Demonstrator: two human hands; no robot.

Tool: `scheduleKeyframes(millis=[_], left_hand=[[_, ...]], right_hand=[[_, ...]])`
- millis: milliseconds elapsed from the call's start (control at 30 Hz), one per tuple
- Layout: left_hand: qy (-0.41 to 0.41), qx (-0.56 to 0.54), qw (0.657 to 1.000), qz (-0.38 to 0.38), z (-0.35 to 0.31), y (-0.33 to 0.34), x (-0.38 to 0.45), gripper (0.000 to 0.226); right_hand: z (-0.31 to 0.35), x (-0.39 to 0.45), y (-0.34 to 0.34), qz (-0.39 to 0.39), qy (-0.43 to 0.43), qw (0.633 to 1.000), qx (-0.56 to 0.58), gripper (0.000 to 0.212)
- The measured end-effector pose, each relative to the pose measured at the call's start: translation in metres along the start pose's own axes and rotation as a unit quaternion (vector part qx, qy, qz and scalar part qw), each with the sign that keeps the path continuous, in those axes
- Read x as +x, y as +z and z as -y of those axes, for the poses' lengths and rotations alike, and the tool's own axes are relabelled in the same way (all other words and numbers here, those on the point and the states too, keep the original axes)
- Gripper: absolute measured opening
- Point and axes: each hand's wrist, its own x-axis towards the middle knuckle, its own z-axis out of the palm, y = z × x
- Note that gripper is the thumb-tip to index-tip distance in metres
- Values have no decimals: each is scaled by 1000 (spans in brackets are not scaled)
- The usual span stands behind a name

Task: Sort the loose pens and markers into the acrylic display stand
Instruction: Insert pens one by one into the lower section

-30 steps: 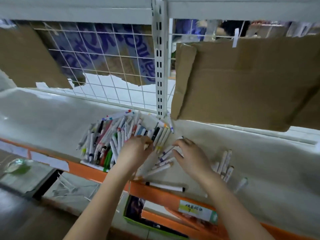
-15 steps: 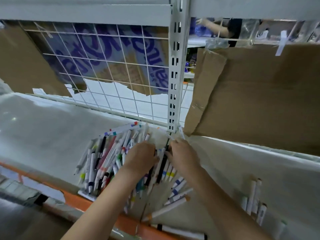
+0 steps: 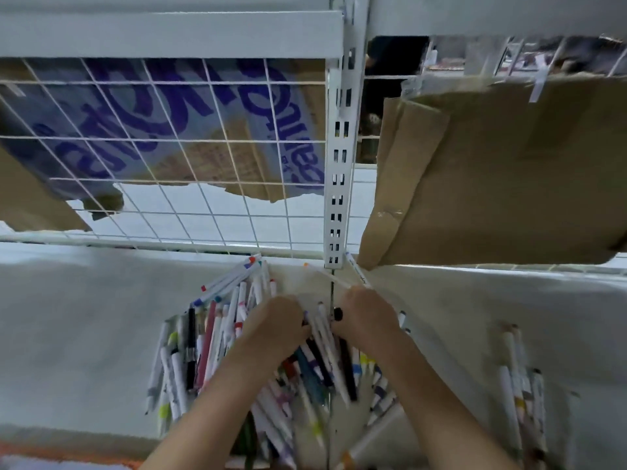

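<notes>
Head view: the left hand [image 3: 276,325] and right hand [image 3: 368,315] both curl down into the pile of pens and markers [image 3: 217,347] on the shelf [image 3: 78,317]; what each grasps is hidden. More markers [image 3: 519,385] lie well right of the pile, below the cardboard [image 3: 502,171].

The shelf [image 3: 84,334] is pale grey-white w/ an orange front edge at the bottom left. On it, approx. in the middle, lies a big heap of pens and markers [image 3: 210,351], mostly white barrels w/ coloured caps, some black and pink ones, fanned toward the wire grid at the back. A smaller group of white markers [image 3: 515,385] lies well apart on the right side. Both hands rest in the heap.
</notes>
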Motion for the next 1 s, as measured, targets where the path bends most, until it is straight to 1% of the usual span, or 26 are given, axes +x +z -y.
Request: scheduleKeyframes(millis=[100, 133, 200, 267, 333, 467, 567, 633, 700, 733, 800, 833, 900, 1000], left_hand=[[7, 24, 1000, 20, 5, -4, 4, 35], [5, 33, 999, 20, 5, -3, 7, 36], [-2, 24, 999, 29, 2, -1, 14, 34], [5, 14, 999, 46, -3, 1, 20, 31], [11, 27, 998, 51, -9, 0, 23, 29], [18, 50, 998, 34, -14, -2, 27, 25], [16, 40, 998, 39, -16, -5, 28, 28], [11, 14, 999, 42, -16, -7, 29, 34], [-1, -21, 998, 58, -13, -10, 29, 42], [-3, -48, 996, 69, -11, -11, 30, 42], [18, -153, 985, 81, -5, -12, 31, 29], [38, -222, 971, 82, -3, -13, 29, 21], [78, -350, 930, 81, -3, -20, 24, 12], [110, -478, 867, 89, -12, -36, 12, 5]], right_hand=[[6, -5, 3, -26, 18, 999, 20, 33], [8, -7, 3, -38, 25, 998, 38, 36], [10, -9, 4, -46, 52, 995, 76, 45], [9, -10, 4, -51, 76, 990, 107, 42], [8, -11, 5, -57, 84, 985, 140, 42], [7, -14, 4, -54, 98, 984, 140, 50], [9, -15, 3, -58, 111, 981, 149, 54], [9, -15, 1, -57, 118, 977, 168, 53], [7, -16, -1, -48, 127, 972, 193, 50], [6, -17, -3, -45, 131, 969, 207, 42], [4, -20, -10, -51, 137, 961, 233, 27], [3, -22, -14, -61, 140, 956, 250, 25], [0, -26, -23, -88, 144, 938, 303, 23], [-6, -37, -38, -124, 142, 891, 413, 9]])
